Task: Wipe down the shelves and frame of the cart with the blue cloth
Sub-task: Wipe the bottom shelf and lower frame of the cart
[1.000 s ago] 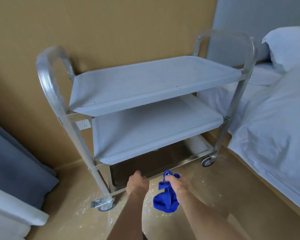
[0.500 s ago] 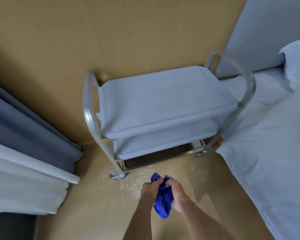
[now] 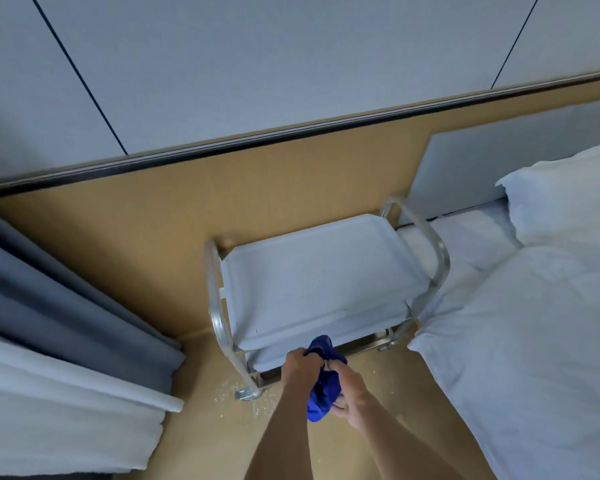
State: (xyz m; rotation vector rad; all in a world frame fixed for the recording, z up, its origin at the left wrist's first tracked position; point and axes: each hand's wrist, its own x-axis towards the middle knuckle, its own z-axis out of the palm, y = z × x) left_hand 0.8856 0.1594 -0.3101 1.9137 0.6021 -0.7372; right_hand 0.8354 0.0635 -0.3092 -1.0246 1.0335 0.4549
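A metal cart (image 3: 219,306) with pale shelves stands against the tan wall, seen from high above. Its top shelf (image 3: 319,278) is bare; the lower shelves are mostly hidden beneath it. The blue cloth (image 3: 321,393) hangs bunched in front of the cart's near edge. My left hand (image 3: 300,365) grips the cloth's upper part and my right hand (image 3: 349,384) grips it from the right side. Both hands are just short of the cart, above the floor.
A bed (image 3: 534,341) with white sheets and a pillow (image 3: 565,202) presses close to the cart's right side. Grey and white curtains (image 3: 66,341) hang at the left. White specks (image 3: 229,393) lie on the floor by the cart's front left wheel.
The view has risen and pulled back, so the cart looks smaller and lower. My left hand came onto the cloth; both hands now hold it, lifted toward the cart's front edge.
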